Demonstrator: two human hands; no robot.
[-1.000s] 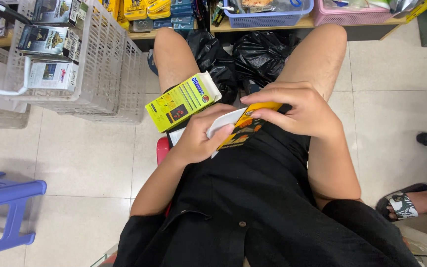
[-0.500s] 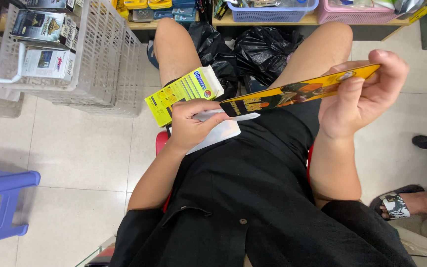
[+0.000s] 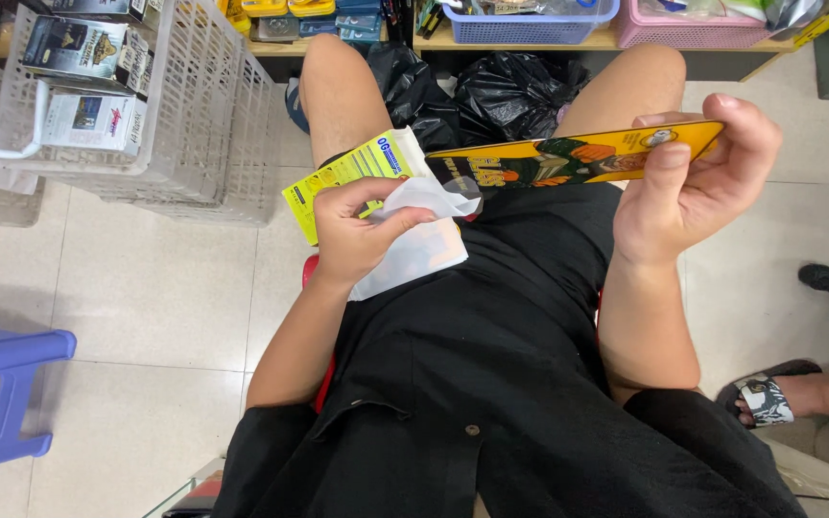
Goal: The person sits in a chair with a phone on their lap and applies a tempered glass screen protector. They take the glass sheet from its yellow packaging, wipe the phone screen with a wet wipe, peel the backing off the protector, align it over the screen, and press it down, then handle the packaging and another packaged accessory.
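Since half a second ago the left hand (image 3: 362, 230) has gathered the white cloth (image 3: 414, 240) up into its fingers; the right hand (image 3: 688, 187) has kept the yellow card pack (image 3: 578, 158) held out flat at about the same height.

Largest first: tiled floor (image 3: 146, 307), open on the left side between the seated person and the blue plastic stool (image 3: 2, 384) at the left edge. Right side tighter: another person's sandalled foot (image 3: 769, 398) sits near the lower right edge, a dark object beyond it.

White slatted crate (image 3: 175, 125) upper left, just beside the left knee; boxed goods stacked inside, dark and pale cartons. Low wooden shelf (image 3: 491, 38) along the top edge carries a blue basket (image 3: 530, 21) and a pink basket (image 3: 693, 29), both with small packaged items, contents too small to tell. Black bags (image 3: 491, 91) lie on the floor between the knees, under the shelf.

Yellow-green box (image 3: 347, 182) rests on the left thigh, tilted, touching the left hand's back.

Grip: right hand grasps the card pack at its right end, thumb on the near face, fingers over the top edge. Left hand clenched round the cloth, cloth touching the pack's left end over the lap.
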